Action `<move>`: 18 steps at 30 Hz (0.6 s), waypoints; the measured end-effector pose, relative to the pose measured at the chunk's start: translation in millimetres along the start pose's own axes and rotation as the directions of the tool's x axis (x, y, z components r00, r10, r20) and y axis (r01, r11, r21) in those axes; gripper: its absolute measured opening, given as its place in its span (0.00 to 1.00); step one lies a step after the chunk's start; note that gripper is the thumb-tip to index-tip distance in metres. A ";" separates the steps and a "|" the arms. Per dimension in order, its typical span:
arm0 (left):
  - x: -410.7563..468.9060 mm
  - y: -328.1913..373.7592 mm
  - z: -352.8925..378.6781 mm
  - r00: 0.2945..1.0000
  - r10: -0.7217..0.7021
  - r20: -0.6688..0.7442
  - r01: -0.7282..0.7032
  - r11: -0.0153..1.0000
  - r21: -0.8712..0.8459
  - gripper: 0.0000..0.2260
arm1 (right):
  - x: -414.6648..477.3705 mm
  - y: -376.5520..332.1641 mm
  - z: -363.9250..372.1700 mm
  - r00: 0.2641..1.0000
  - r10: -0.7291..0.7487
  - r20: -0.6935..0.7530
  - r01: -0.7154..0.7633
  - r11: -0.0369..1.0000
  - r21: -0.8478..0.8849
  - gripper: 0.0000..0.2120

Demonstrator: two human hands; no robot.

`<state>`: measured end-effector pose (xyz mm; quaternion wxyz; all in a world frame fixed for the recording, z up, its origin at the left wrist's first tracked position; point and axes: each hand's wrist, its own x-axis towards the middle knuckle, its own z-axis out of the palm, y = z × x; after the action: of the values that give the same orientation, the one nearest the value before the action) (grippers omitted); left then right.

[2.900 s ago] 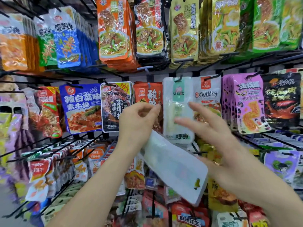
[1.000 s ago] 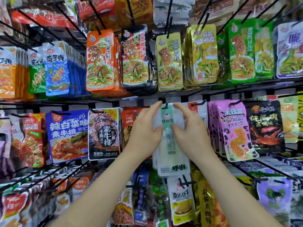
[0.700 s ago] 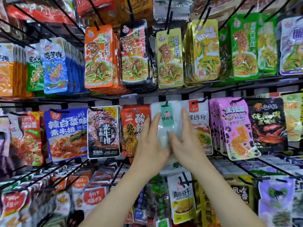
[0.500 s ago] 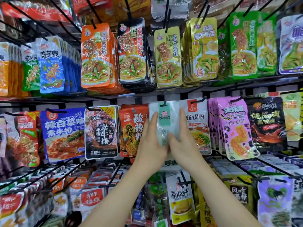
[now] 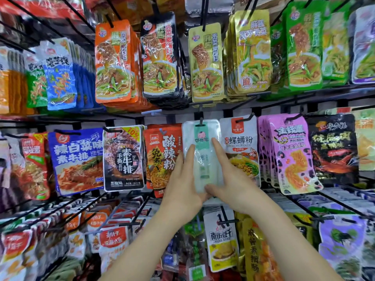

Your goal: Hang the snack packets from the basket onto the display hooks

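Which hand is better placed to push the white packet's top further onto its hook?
Probably the right hand: its index finger reaches higher on the white packet, nearer the hook. The left hand lies lower, along the packet's left edge.

We see bright, even light; glare streaks the glossy orange packets (image 5: 113,61) at eleven o'clock, and edges bow and blur.

White packet (image 5: 203,155) with a pale green centre stripe

Hanging packet (image 5: 200,151) between left hand (image 5: 182,185) and right hand (image 5: 229,179)
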<state>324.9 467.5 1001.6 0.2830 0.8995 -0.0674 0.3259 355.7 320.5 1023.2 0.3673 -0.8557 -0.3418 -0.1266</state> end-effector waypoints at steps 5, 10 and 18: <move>-10.1 0.6 0.6 1.000 0.028 0.009 -0.028 0.998 0.064 0.52 | -13.4 9.3 9.1 1.000 -0.029 0.010 0.030 0.999 -0.024 0.52; -20.9 1.7 -9.9 0.998 0.016 0.066 -0.022 0.996 0.089 0.46 | -27.9 10.0 7.0 0.996 -0.063 -0.062 0.059 0.997 -0.055 0.46; -39.1 -1.2 -33.3 0.973 0.181 -0.145 -0.155 0.972 0.175 0.27 | -52.1 5.1 8.8 0.865 -0.127 -0.486 0.101 0.992 -0.080 0.22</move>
<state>276.6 484.5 997.6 0.1848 0.8816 -0.0939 0.4242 320.5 298.6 990.0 0.4115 -0.7831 -0.2841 -0.3697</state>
